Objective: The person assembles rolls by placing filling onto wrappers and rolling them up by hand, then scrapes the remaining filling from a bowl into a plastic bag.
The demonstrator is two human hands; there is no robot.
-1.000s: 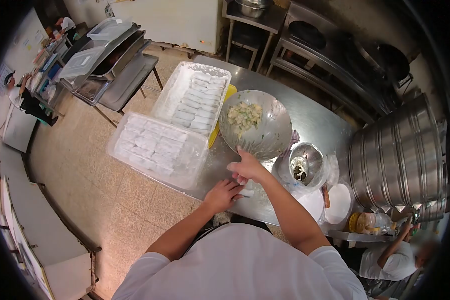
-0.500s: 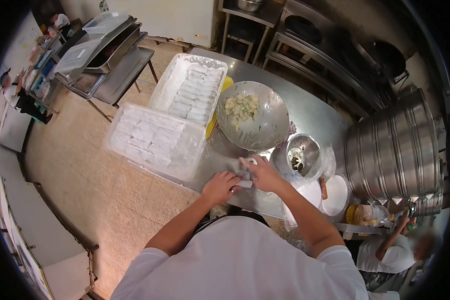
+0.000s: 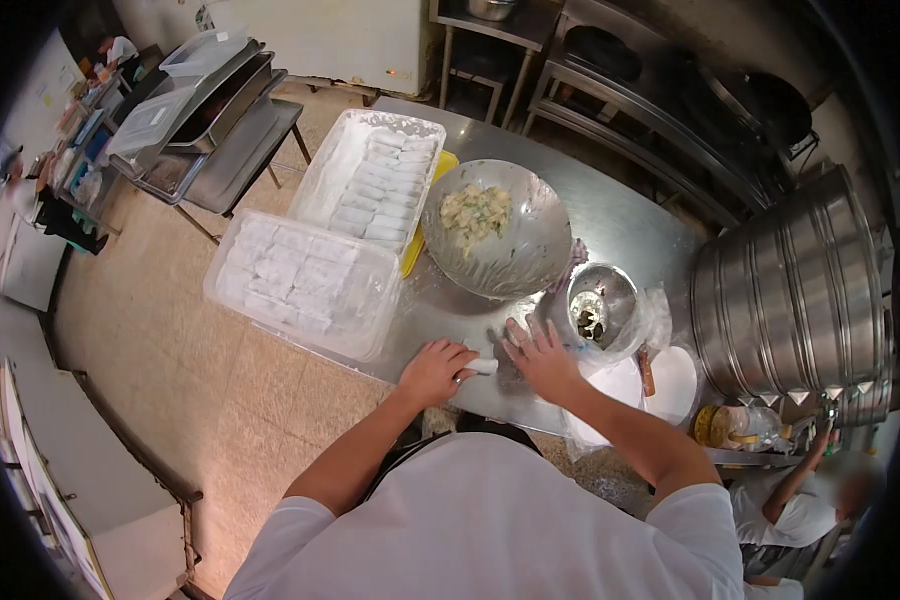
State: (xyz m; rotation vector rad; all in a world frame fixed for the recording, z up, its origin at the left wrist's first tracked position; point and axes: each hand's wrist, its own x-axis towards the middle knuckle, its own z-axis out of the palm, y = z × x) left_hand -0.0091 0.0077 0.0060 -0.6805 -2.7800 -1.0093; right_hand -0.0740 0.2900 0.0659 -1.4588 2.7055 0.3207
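A short white roll [image 3: 483, 366] lies on the steel table [image 3: 420, 315] close to my body. My left hand [image 3: 435, 374] is closed over its left end, fingers together, with a ring on one finger. To the right of the roll, my right hand [image 3: 543, 364] is open, its fingers spread and pointing away from me, holding nothing. Beyond the hands stands a large metal bowl [image 3: 530, 245] with a pale, green-flecked filling [image 3: 475, 212]. A smaller metal bowl [image 3: 620, 290] with dark pieces in it sits beyond my right hand.
On the left, one white bin [image 3: 315, 185] holds floured rolls, and a translucent bin [image 3: 380, 340] with more overhangs the table edge. White round wrappers [image 3: 610, 395], a brown handle [image 3: 647, 372] and tall stacked steamers [image 3: 780, 290] are on the right. A person [image 3: 785, 505] works at lower right.
My right hand has let go of the roll, opened and moved right. The wrapper piece standing beyond the roll no longer shows. My left hand stays on the roll.
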